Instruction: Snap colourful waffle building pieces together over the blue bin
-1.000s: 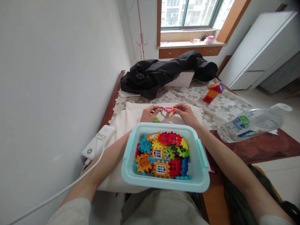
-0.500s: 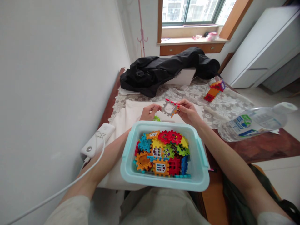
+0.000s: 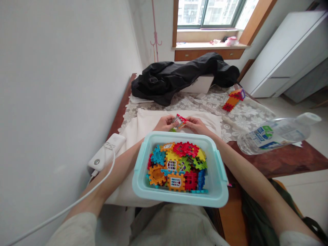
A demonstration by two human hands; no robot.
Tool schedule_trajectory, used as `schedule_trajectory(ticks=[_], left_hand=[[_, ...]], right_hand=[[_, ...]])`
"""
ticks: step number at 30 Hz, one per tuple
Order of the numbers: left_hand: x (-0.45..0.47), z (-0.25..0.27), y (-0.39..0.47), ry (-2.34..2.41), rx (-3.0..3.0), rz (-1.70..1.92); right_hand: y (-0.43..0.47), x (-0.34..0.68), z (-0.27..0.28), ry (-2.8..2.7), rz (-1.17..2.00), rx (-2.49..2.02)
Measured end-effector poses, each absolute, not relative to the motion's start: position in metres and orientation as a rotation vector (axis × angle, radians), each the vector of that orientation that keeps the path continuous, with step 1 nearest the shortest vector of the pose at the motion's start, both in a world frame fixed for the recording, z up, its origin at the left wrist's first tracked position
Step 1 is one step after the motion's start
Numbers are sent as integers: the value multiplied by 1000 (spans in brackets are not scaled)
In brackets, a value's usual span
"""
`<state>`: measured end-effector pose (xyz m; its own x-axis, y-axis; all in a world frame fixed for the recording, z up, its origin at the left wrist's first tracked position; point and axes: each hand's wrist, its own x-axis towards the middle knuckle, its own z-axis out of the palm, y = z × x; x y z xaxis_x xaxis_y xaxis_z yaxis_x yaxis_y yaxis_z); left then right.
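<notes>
Between my two hands, just beyond the tub, is a small assembly of interlocking plastic building blocks (image 3: 180, 120), with red, grey and some orange showing. My left hand (image 3: 165, 123) pinches its left side. On the right side, the fingers of my right hand (image 3: 196, 125) close on the red part. Below my left fingers a bit of a green block (image 3: 173, 130) shows, mostly hidden by the tub rim. The light-blue plastic tub (image 3: 138, 171) holds a pile of notched blocks in orange, red, yellow, green and blue, some with window grilles.
A joined orange and red block structure (image 3: 233, 99) stands on the lace tablecloth at the right. Nearer is a large clear bottle (image 3: 275, 133). A white power bank (image 3: 109, 152) with a cable lies at left. Black cloth (image 3: 176, 75) covers a white box at the back.
The block assembly has turned and come slightly down and left. My left hand, apart from it before, now grips it, and my right hand has moved left and lower.
</notes>
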<state>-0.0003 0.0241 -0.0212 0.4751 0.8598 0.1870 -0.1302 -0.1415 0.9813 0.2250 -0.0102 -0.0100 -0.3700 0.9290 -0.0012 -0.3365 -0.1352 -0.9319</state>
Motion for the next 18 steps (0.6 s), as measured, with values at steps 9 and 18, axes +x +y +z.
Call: schedule_trajectory(ticks=[9, 18], left_hand=[[3, -23, 19, 667, 1461, 923], [2, -22, 19, 686, 1501, 865]], right_hand=[[-19, 225, -2, -1037, 1778, -745], [-19, 225, -2, -1040, 1745, -760]])
